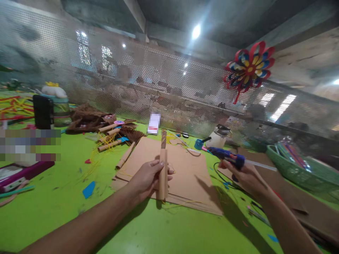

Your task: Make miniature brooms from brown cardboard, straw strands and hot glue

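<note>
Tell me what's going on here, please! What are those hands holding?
The person's left hand holds a brown paper roll over a stack of brown sheets. The right hand holds a blue glue gun, its tip apart from the roll. More brown rolls lie farther left on the green table.

paper tube [162, 185] is tan; glue gun [228, 157] is dark blue; cardboard sheets [190, 173] are light brown; table [143, 233] is lime green; scrap [88, 189] is bright blue; flower ornament [249, 69] mixes red, blue, white, yellow
</note>
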Motion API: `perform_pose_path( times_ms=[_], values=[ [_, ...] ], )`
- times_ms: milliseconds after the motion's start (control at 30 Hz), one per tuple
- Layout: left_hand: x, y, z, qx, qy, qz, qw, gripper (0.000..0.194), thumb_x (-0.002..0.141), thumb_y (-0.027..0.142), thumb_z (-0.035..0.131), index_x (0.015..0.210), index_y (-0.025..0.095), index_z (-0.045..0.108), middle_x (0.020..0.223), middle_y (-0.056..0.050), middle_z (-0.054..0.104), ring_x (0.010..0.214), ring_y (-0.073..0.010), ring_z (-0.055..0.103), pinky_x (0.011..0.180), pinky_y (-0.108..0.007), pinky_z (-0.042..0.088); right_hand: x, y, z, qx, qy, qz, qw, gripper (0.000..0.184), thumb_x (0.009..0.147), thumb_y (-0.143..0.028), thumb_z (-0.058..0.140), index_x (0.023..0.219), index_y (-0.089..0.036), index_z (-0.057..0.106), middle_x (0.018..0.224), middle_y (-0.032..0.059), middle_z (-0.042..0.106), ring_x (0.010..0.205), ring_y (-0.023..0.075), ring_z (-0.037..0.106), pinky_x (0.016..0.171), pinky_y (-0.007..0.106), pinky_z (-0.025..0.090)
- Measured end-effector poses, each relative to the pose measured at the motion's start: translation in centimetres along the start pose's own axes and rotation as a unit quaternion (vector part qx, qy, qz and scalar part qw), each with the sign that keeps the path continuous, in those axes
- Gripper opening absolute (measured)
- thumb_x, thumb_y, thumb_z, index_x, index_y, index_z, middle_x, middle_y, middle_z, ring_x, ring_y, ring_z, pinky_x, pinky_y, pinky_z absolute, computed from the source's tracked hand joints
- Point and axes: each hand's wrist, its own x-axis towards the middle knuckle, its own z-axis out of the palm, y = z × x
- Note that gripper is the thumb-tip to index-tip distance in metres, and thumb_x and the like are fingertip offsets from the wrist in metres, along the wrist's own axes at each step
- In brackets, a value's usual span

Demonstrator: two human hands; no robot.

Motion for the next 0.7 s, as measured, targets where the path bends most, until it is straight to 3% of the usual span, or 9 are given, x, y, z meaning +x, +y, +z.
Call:
perform_pose_path(
  times_ms=[100, 233, 333, 700],
  values=[
    [-0.1, -0.3, -0.1, 0.019, -0.011, -0.004, 1.000, 0.012, 0.081, 0.024, 0.056, 0.081, 0.012, 0.055, 0.082, -0.010, 0.065, 0.068, -0.0170, 0.061, 0.068, -0.032, 0.049, -1.1, -3.6, 1.5, 0.048, -0.097, -0.020, 0.994, 0.039, 0.086, -0.046, 0.042, 0.080, -0.015, 0.066, 0.083, 0.0075, 0.066, 0.075, 0.0197, 0.059, 0.068, 0.029, 0.047],
    [-0.2, -0.9, -0.2, 0.081, -0.022, -0.021, 0.996, 0.023, 0.076, 0.035, 0.063, 0.081, 0.014, 0.056, 0.070, -0.003, 0.060, 0.058, -0.0120, 0.054, 0.059, -0.026, 0.043, -2.3, -5.5, 3.7, 0.058, -0.134, -0.030, 0.989, 0.042, 0.087, -0.050, 0.039, 0.084, -0.016, 0.062, 0.080, 0.0075, 0.065, 0.076, 0.0213, 0.059, 0.064, 0.030, 0.048],
    [-0.3, -1.1, -0.2, 0.120, -0.036, -0.030, 0.992, 0.029, 0.074, 0.043, 0.064, 0.082, 0.016, 0.057, 0.068, -0.001, 0.058, 0.058, -0.0111, 0.051, 0.059, -0.024, 0.039, -2.6, -5.6, 4.4, 0.052, -0.133, -0.032, 0.989, 0.043, 0.087, -0.051, 0.037, 0.086, -0.016, 0.061, 0.080, 0.0071, 0.064, 0.077, 0.0218, 0.058, 0.064, 0.031, 0.048],
    [-1.5, -0.2, 1.0, 0.152, -0.063, -0.025, 0.986, 0.030, 0.075, 0.044, 0.061, 0.077, 0.014, 0.060, 0.073, -0.005, 0.059, 0.072, -0.0180, 0.054, 0.067, -0.028, 0.039, -2.4, -5.3, 4.8, 0.069, -0.093, -0.031, 0.993, 0.037, 0.087, -0.047, 0.043, 0.084, -0.014, 0.061, 0.077, 0.0061, 0.065, 0.072, 0.0200, 0.060, 0.066, 0.028, 0.049]
  ],
)
